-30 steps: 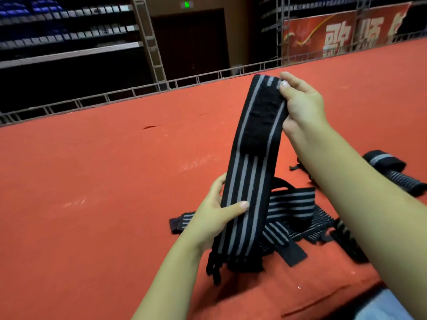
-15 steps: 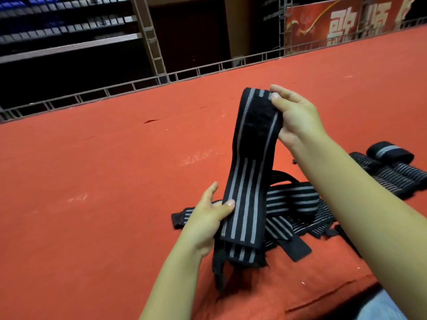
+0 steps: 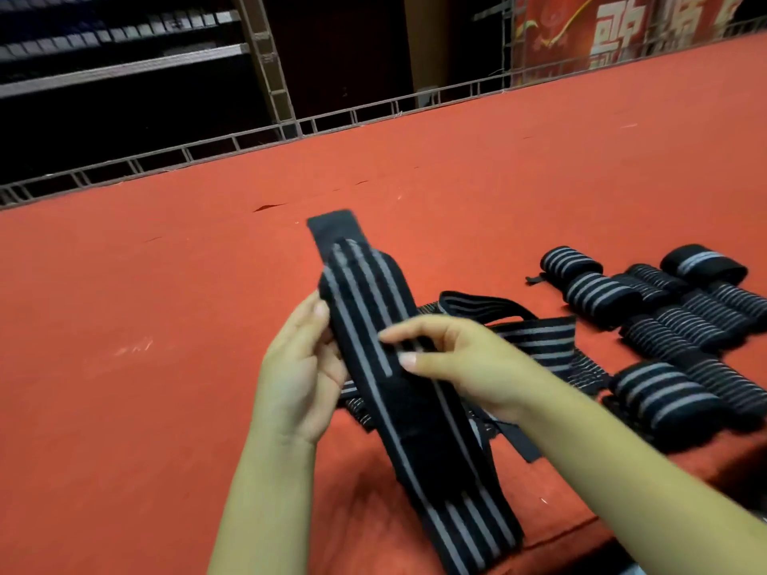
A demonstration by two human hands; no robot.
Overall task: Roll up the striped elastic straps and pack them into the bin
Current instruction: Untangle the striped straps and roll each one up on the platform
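black elastic with grey stripes, the strap slants across the near view, folded over at its far end. the left hand grips its left edge; the right hand pinches its middle. it looks like the start of a roll, so the next move calls for a tight first turn at one end. behind lie loose straps on the red carpet, then finished rolls to the right. no bin shows.
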